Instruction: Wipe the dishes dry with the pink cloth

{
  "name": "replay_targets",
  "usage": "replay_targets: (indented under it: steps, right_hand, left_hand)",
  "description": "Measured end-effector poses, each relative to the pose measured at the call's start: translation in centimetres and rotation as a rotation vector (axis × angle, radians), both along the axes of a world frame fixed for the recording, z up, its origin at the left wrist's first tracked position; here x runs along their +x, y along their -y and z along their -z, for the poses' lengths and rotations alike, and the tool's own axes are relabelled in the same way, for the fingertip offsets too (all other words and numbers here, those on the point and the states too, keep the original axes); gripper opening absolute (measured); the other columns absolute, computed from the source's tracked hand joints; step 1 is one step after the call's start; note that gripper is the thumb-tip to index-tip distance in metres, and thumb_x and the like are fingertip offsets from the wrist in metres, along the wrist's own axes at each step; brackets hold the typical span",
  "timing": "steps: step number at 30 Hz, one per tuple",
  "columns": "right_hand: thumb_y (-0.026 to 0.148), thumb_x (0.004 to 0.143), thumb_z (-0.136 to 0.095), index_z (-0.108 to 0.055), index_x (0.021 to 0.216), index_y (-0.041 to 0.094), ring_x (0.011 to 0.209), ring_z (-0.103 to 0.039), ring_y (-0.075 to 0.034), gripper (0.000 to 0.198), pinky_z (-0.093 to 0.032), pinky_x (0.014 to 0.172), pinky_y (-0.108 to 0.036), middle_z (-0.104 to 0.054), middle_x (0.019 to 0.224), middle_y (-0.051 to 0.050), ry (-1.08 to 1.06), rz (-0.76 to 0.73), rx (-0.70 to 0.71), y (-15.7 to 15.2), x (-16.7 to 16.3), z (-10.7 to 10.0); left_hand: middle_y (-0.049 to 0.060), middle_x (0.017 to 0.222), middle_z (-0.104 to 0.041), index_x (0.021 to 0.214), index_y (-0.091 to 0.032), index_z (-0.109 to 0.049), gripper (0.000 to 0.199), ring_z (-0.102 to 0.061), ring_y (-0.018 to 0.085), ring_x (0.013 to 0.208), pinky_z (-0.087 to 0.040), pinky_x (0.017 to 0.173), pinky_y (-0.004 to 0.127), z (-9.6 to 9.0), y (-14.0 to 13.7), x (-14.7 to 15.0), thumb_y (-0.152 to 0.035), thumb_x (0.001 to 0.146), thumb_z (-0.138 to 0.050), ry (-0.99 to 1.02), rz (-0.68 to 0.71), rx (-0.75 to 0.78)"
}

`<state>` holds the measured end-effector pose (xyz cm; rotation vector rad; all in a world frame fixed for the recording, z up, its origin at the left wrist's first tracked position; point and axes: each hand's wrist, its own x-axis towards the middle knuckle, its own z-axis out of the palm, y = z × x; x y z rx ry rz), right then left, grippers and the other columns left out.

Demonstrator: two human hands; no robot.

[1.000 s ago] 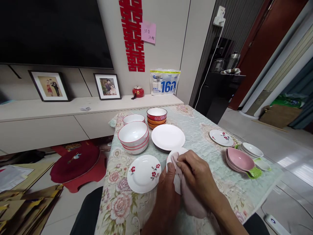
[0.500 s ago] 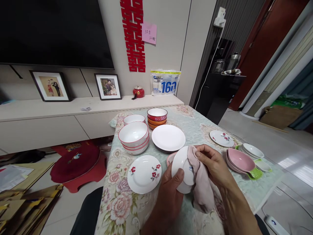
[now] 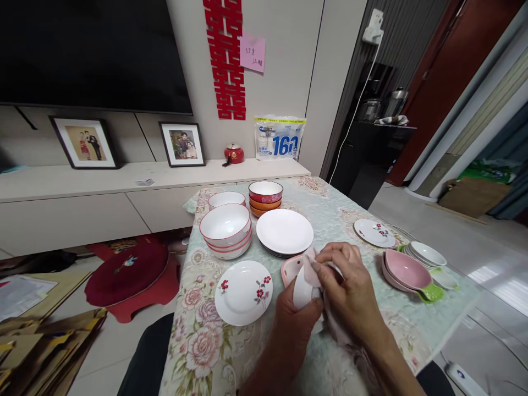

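A small white plate point(image 3: 303, 289) is gripped at its near left edge by my left hand point(image 3: 295, 319), thumb on one face. My right hand point(image 3: 348, 280) pinches a pale pink cloth point(image 3: 310, 264) against the plate's upper right part; the cloth's loose end hangs below. Much of the plate is hidden by cloth and fingers. Just behind it, a pink-rimmed dish point(image 3: 290, 269) rests on the table, partly covered. Left of my hands lies a white plate with red flowers point(image 3: 243, 293). Beyond stands a stack of larger white plates point(image 3: 284, 231).
Red-rimmed bowls point(image 3: 225, 225) are stacked at the left, with red and orange bowls point(image 3: 265, 192) behind. At the right are a flowered plate point(image 3: 374, 233), pink bowls point(image 3: 408, 269) and small white bowls point(image 3: 428, 253). A floral cloth covers the table point(image 3: 206, 346).
The small plate has been tilted more edge-on, showing less of its face. My right hand has moved slightly left with the cloth, closer to my left hand.
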<state>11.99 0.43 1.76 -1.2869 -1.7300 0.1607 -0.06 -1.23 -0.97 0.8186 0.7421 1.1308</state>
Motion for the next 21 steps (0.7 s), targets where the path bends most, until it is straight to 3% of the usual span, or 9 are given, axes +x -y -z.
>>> replay_targets:
  steps: [4, 6, 11, 16, 18, 21]
  right_hand:
    - [0.017, 0.095, -0.053, -0.065, 0.091, 0.023, 0.086, -0.052, -0.021, 0.015, -0.037, 0.077, -0.037, -0.059, 0.088, -0.004, 0.204, -0.151, 0.024, 1.5, -2.4, -0.3]
    - [0.017, 0.095, -0.054, -0.066, 0.091, 0.024, 0.086, -0.053, -0.021, 0.014, -0.036, 0.078, -0.038, -0.060, 0.087, -0.003, 0.225, -0.138, 0.047, 1.5, -2.5, -0.2]
    - [0.021, 0.094, -0.058, -0.065, 0.090, 0.022, 0.087, -0.057, -0.019, 0.008, -0.042, 0.078, -0.035, -0.062, 0.089, -0.003, -0.043, -0.003, 0.002, -0.5, 0.6, 0.3]
    - [0.029, 0.092, -0.061, -0.065, 0.085, 0.022, 0.076, -0.057, -0.018, 0.011, -0.044, 0.070, -0.032, -0.062, 0.083, -0.001, -0.156, 0.167, -0.103, -1.6, 2.8, 0.9]
    - [0.026, 0.092, -0.060, -0.064, 0.085, 0.022, 0.077, -0.058, -0.017, 0.010, -0.043, 0.071, -0.032, -0.062, 0.083, -0.001, -0.124, 0.152, -0.072, -1.1, 2.3, 0.7]
    - [0.020, 0.093, -0.058, -0.064, 0.086, 0.022, 0.082, -0.058, -0.017, 0.009, -0.044, 0.074, -0.031, -0.062, 0.085, -0.001, -0.041, 0.008, 0.000, 0.0, 0.6, 0.0]
  left_hand:
    - [0.004, 0.076, -0.067, 0.081, -0.014, -0.071, 0.012, -0.056, 0.018, 0.077, -0.046, 0.069, 0.027, -0.4, -0.1, 0.1, -0.017, 0.070, -0.068, -0.007, -0.077, 0.055]
    - [0.003, 0.073, -0.066, 0.076, -0.014, -0.070, 0.009, -0.054, 0.017, 0.073, -0.045, 0.068, 0.027, -0.2, -0.1, 0.2, -0.017, 0.068, -0.069, -0.011, -0.096, 0.058]
    - [0.001, 0.073, -0.065, 0.085, -0.012, -0.071, 0.019, -0.051, 0.014, 0.067, -0.044, 0.064, 0.026, 0.7, 0.1, 0.3, -0.015, 0.066, -0.069, -0.006, -0.049, -0.004]
    - [0.004, 0.081, -0.070, 0.101, -0.012, -0.072, 0.033, -0.057, 0.020, 0.079, -0.048, 0.077, 0.033, 0.8, 0.1, 0.3, -0.016, 0.068, -0.069, 0.059, -0.075, -0.033]
    - [0.002, 0.076, -0.067, 0.091, -0.012, -0.073, 0.024, -0.054, 0.017, 0.072, -0.047, 0.072, 0.030, 0.6, 0.1, 0.2, -0.016, 0.068, -0.068, 0.015, -0.072, -0.016]
    - [-0.001, 0.068, -0.060, 0.080, -0.012, -0.071, 0.013, -0.045, 0.012, 0.064, -0.042, 0.062, 0.025, 0.2, 0.0, 0.2, -0.015, 0.067, -0.067, -0.066, -0.075, 0.022]
